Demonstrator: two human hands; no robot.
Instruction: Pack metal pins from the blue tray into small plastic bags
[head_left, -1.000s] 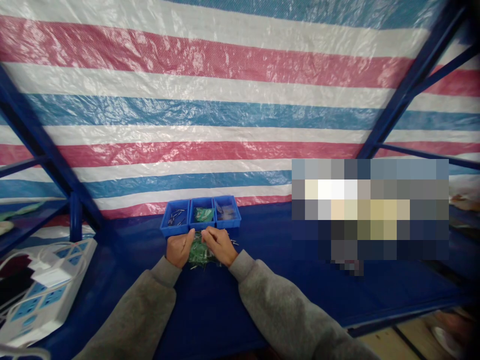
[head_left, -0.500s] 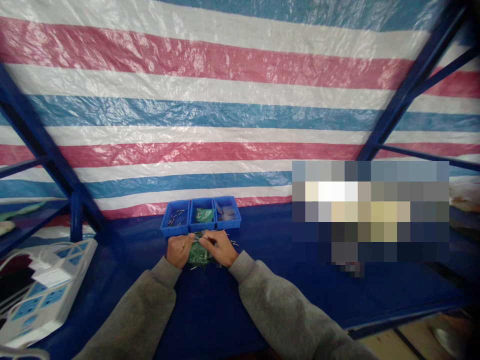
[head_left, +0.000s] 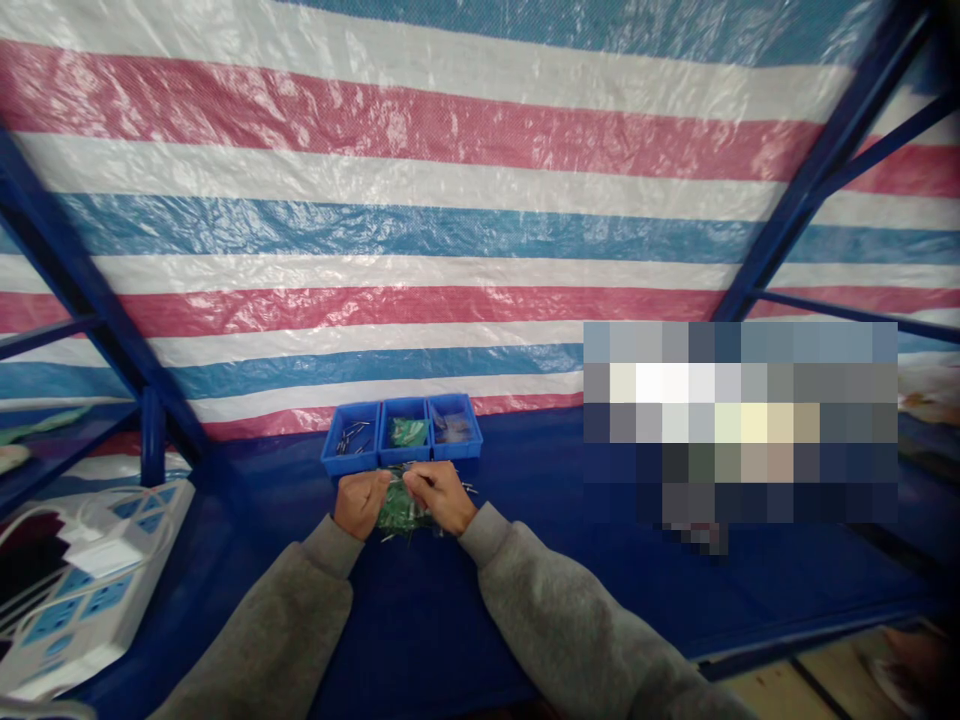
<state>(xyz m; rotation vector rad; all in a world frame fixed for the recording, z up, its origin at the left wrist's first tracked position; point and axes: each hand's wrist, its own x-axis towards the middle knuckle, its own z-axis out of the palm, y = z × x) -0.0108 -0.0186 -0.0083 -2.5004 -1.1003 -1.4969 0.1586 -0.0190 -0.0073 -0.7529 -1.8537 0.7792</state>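
My left hand [head_left: 359,503] and my right hand [head_left: 444,496] are close together over a small pile of green parts [head_left: 397,512] on the blue table. Both hands have curled, pinching fingers that meet above the pile; what they pinch is too small to name. Thin metal pins [head_left: 469,488] lie loose around the pile. Just behind the hands stand three small blue bins: the left bin [head_left: 351,451] holds metal pins, the middle bin [head_left: 406,443] holds green parts, the right bin [head_left: 455,438] holds clear bags. Grey sleeves cover both forearms.
A white power strip [head_left: 82,590] with cables lies at the left front. A striped red, white and blue tarp [head_left: 450,230] hangs behind the table. Blue metal frame posts [head_left: 151,435] stand at left and right. A blurred patch covers the right rear of the table.
The hands have stayed over the green pile; the fingers shifted slightly as they worked together. Nothing else moved.
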